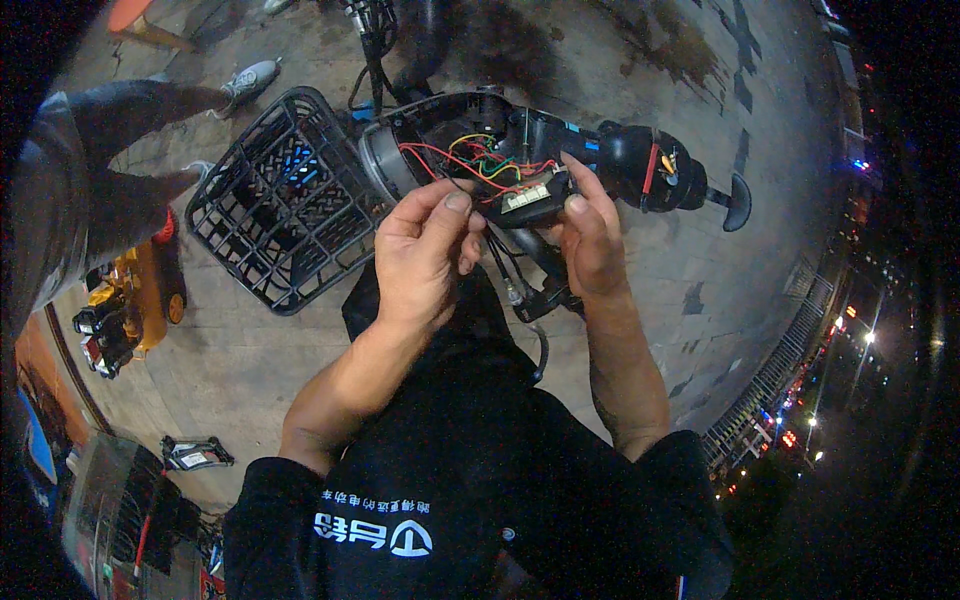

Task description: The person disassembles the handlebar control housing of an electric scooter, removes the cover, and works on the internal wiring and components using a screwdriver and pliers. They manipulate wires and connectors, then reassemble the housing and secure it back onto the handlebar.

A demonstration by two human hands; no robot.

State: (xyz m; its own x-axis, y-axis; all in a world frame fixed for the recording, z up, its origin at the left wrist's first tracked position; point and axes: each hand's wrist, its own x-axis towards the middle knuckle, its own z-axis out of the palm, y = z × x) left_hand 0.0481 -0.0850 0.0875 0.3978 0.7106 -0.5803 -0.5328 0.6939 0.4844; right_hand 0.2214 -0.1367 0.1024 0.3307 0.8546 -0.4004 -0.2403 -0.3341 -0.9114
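The two bare hands meet near the upper middle of the frame, at the opened black plastic front body of a two-wheeler (470,108). The right hand (594,238) pinches the right end of a flat, black, box-shaped module (540,211), thumb on the near side and forefinger at the far edge. This grip probably steadies the part and leaves its white, multi-slot plastic connector strip (525,198) facing up. The left hand (422,245) lies at the module's left end, its thumb drawn in against curled fingers; whether a thin lead is pinched there cannot be told. Thin red, yellow and green insulated wires (430,157) arch between body and module, their slack presumably allowing the module to be held outside the cavity.

To the left, the black plastic lattice basket (230,268) stands beside the round grey ring-shaped housing (384,158).

Hard to make out: the module's underside is turned away, the fingers cover both its ends, and the wire ends are lost in the tangle. At the upper left, another person's dark-trousered leg (130,115) is cut off by the frame; the right margin dissolves into darkness and small blurred lights.
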